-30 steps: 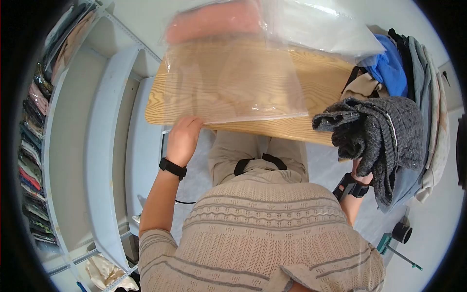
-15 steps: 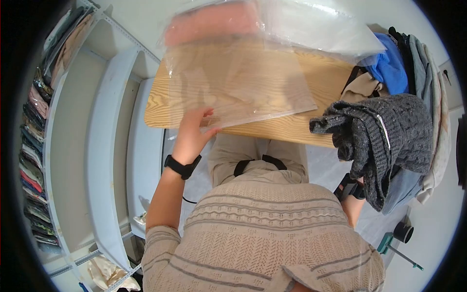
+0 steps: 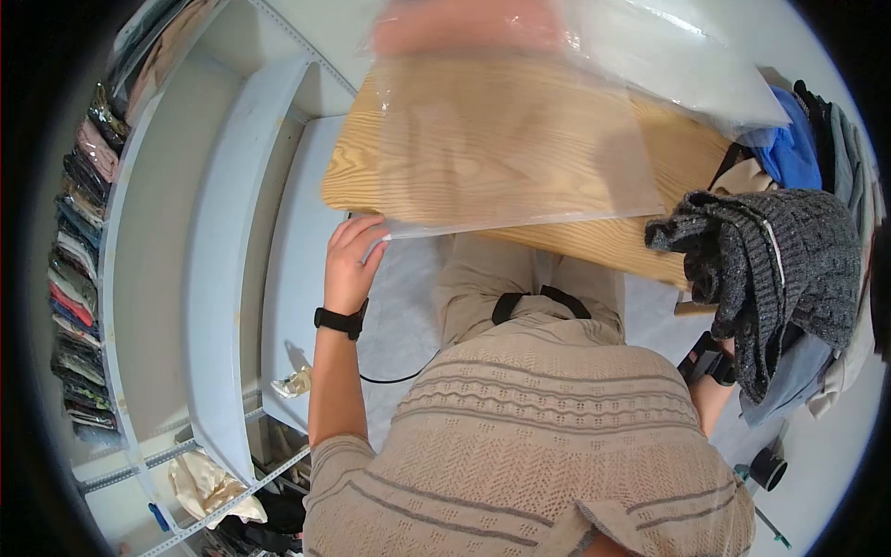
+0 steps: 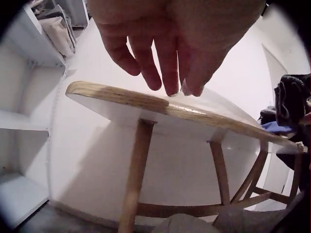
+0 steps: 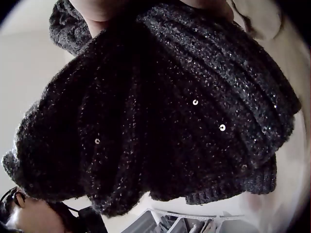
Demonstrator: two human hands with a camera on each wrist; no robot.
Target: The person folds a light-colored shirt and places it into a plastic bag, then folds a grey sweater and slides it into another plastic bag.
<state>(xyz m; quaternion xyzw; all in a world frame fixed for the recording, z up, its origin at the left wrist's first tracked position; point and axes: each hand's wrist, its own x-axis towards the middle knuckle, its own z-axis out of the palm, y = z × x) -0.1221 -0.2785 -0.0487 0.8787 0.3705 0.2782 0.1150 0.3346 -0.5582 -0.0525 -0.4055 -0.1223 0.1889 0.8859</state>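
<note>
My left hand (image 3: 351, 265) is at the near left corner of a clear plastic bag (image 3: 520, 176), thumb and fingertips pinching its edge. The bag lies flat over the wooden table (image 3: 349, 176), its near edge reaching past the tabletop on the left. In the left wrist view the fingers point down, just above the table edge. On the right, my right hand (image 5: 99, 12) holds up a bunched dark grey knit sweater (image 3: 789, 260) with small sequins. The sweater hides most of that hand in the head view.
Behind the bag lies a pink folded item (image 3: 469, 26) under plastic, beside whitish plastic bags (image 3: 687, 70). Clothes, including a blue garment (image 3: 798, 148), hang or pile at the right. White shelves (image 3: 218, 232) with packed garments (image 3: 79, 306) stand at the left.
The left hand lifted off the bag's edge, fingers spread, then came back to pinch its left corner. The sweater stays in the right hand. The head view has shifted.
</note>
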